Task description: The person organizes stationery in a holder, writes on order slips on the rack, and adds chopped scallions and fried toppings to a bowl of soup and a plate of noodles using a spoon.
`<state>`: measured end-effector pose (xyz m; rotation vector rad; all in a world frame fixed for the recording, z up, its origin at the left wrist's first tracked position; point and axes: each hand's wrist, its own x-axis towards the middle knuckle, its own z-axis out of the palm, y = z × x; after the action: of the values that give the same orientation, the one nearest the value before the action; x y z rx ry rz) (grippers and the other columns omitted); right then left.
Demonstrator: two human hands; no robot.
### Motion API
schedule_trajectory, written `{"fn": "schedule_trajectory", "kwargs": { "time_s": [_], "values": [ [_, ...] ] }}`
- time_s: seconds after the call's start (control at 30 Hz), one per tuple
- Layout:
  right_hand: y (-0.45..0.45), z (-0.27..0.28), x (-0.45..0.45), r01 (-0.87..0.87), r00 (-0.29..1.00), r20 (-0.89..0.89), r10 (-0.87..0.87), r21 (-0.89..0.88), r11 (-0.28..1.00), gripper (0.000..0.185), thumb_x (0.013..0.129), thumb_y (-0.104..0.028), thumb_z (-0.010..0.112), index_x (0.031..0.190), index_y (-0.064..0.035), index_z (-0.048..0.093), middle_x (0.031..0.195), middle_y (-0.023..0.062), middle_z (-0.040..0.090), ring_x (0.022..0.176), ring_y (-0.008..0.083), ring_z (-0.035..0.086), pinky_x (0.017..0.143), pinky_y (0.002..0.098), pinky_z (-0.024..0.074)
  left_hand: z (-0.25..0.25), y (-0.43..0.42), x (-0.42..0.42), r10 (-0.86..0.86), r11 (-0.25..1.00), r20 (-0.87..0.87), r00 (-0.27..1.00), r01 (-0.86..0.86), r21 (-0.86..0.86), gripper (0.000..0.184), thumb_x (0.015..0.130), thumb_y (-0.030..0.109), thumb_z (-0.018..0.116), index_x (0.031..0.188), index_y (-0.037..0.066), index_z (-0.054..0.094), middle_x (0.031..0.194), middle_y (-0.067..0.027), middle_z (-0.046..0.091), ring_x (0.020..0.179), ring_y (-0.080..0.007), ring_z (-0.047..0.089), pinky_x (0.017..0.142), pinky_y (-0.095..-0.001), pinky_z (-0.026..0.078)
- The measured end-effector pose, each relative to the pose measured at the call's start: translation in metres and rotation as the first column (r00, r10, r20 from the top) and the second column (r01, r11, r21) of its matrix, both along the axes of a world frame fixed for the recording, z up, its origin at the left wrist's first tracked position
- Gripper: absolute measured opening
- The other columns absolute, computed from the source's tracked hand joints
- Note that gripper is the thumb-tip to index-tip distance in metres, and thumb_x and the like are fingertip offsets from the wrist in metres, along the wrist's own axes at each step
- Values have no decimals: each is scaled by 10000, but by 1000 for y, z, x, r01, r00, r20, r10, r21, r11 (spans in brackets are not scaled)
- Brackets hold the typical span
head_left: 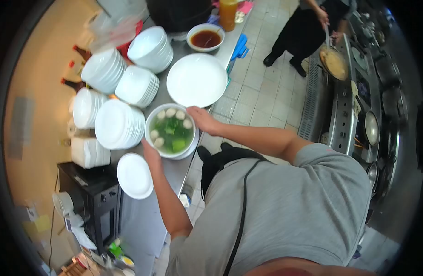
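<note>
A white bowl (170,130) of clear soup with leafy greens and several pale round balls is held between my two hands at the counter. My left hand (151,154) grips its rim on the lower left side. On the upper right side of the rim is my right hand (202,120), its fingers partly hidden by the bowl. A white plate (191,146) shows partly beneath the bowl. Just above it lies a large empty round plate (197,80), and an oval white plate (134,176) lies below left.
Stacked white bowls (150,49) and plates (119,124) line the counter (174,172). A bowl of brown sauce (205,39) sits near the top. A black oven (99,202) stands lower left. Across the tiled floor, another person tends a pan (334,64) at the stove.
</note>
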<state>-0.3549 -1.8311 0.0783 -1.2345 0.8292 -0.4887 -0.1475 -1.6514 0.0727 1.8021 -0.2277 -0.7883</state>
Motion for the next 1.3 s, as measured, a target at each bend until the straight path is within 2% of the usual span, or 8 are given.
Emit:
{"fn": "schedule_trajectory", "kwargs": {
  "time_s": [0.17,0.4,0.7,0.77,0.83,0.9,1.13,1.3],
  "values": [
    [-1,36,-10,-31,997,68,22,142,989,538,1104,-424,544,1375,32,633,1291,127,694,1179,190,633,1041,343,501,36,4,-22,-2,979,-123,992,-23,-203,607,1179,465,307,1503,3,530,1458,-129,609,1287,-246,600,1116,-393,456],
    [4,71,-19,-150,987,88,133,230,962,633,1050,-501,595,1418,14,580,1354,166,644,1203,257,625,1028,441,512,120,23,-70,53,995,-194,980,-68,-72,706,1128,629,295,1564,114,501,1505,-106,597,1365,-288,585,1080,-472,516],
    [70,122,-15,-266,963,103,248,233,935,551,1036,-484,592,1352,-35,632,1299,158,680,1153,306,684,934,553,555,121,119,-60,83,994,-149,985,-93,-59,715,1106,679,262,1576,191,491,1489,-67,615,1314,-273,610,1007,-523,507],
    [91,125,-4,-332,943,80,323,175,927,451,1072,-485,512,1311,-140,675,1219,58,717,1041,209,705,801,463,582,107,147,-49,122,986,-156,980,-137,-90,698,1069,725,302,1511,247,555,1374,-19,687,1223,-244,649,891,-486,506],
    [119,129,6,-288,957,15,289,152,946,490,1046,-473,577,1373,-116,655,1274,94,708,1116,277,707,879,531,572,120,179,-52,155,987,-94,983,-157,-15,684,1071,725,297,1469,247,582,1342,-3,702,1125,-217,674,843,-451,490],
    [152,137,13,-323,946,5,326,140,936,479,1045,-518,567,1380,-187,656,1264,48,709,1112,242,675,868,479,540,140,213,-57,136,989,-96,986,-141,-49,707,1097,692,271,1488,196,587,1333,-35,711,1164,-192,661,866,-411,515],
    [286,158,47,-385,916,-21,400,228,894,489,1005,-530,591,1260,-119,659,1178,69,688,1048,208,649,884,442,522,158,352,-45,256,965,-45,966,-258,-54,727,1128,630,226,1228,106,720,989,-48,745,797,-148,655,654,-328,492],
    [377,158,78,-451,880,-26,473,260,854,478,978,-519,608,1237,-120,655,1122,43,677,1025,202,626,899,424,491,163,457,-47,361,928,-68,930,-366,-72,739,1137,602,224,1272,50,697,1058,-105,747,871,-186,690,732,-369,558]
  ]
}}
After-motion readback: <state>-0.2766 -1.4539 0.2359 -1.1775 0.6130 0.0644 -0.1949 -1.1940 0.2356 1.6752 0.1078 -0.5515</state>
